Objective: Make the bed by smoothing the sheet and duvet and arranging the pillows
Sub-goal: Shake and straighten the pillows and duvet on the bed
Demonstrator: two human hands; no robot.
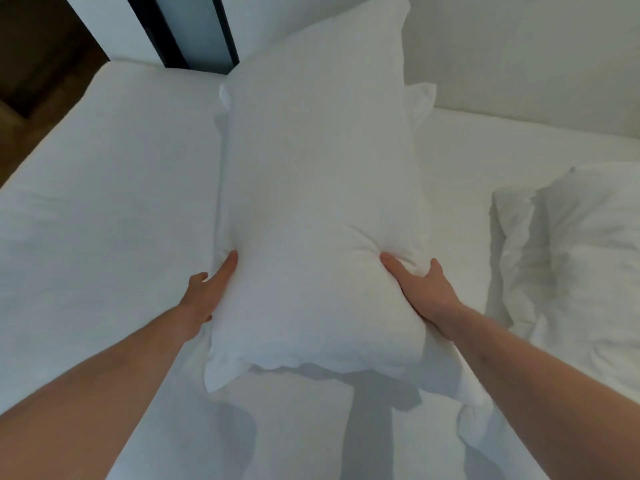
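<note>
I have a white pillow [318, 216] held up lengthwise in the middle of the frame, its far end reaching toward the top centre and its near end hanging just above the sheet [104, 188], where it throws a shadow at lower centre. My left hand [207, 292] lies along the pillow's left edge, fingers fairly straight and pressed flat against the side, with the thumb sticking out to the left, clear of the fabric. My right hand [422, 292] is on the pillow's lower right edge; the thumb digs into the top face and puckers it into folds, while the fingers spread round the edge, so this hand is gripping the pillow. The flap of the pillowcase trails loose along the bottom edge. Behind the held pillow, at the top of the frame, a second pillow [420, 98] shows a corner to its right; I cannot tell how it lies. At the right edge of the frame the crumpled duvet [581, 258] lies bunched on the bed, well apart from my hands. In the upper left there is a dark-framed panel [194, 29] beyond the mattress, and a strip of wooden floor [38, 60] in the far corner.
</note>
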